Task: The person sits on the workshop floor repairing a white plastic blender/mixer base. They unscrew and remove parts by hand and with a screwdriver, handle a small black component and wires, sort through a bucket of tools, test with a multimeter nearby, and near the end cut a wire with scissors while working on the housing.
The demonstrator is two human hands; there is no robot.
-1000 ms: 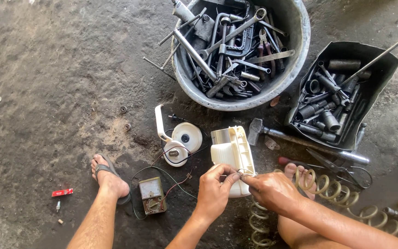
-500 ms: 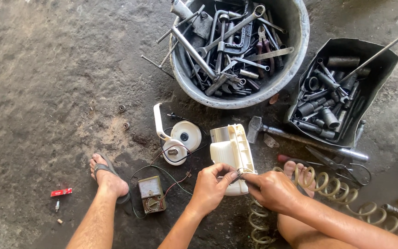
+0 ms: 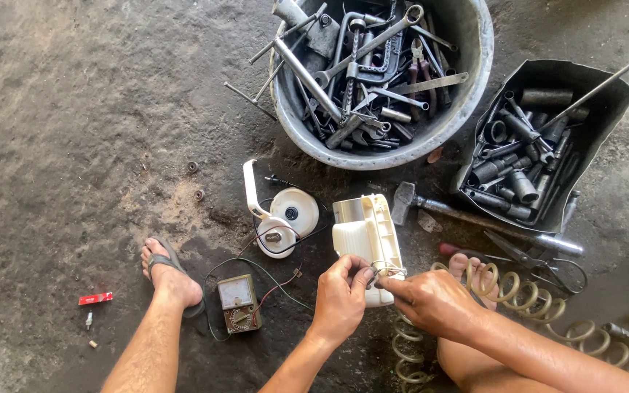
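Note:
A cream plastic appliance housing (image 3: pixel 364 234) lies on the concrete floor in front of me. My left hand (image 3: pixel 341 294) pinches thin wires at its near end. My right hand (image 3: pixel 431 300) meets it there, fingertips on the same small wire bundle (image 3: pixel 386 271). To the left of the housing lie a round white plastic part with a handle (image 3: pixel 285 211) and a small analog multimeter (image 3: pixel 238 303) with red and black leads. Both my feet in sandals rest on the floor, the left foot (image 3: pixel 170 275) beside the meter.
A big metal basin (image 3: pixel 467 87) full of wrenches and rods stands at the top. A dark box (image 3: pixel 591 124) of sockets is at right. A hammer (image 3: pixel 475 217), pliers (image 3: pixel 529 256) and a coiled spring (image 3: pixel 525 298) lie near my right foot. A red object (image 3: pixel 96 298) lies at left.
Both hands shifted slightly on the wires at the housing's near end. Everything else stays put.

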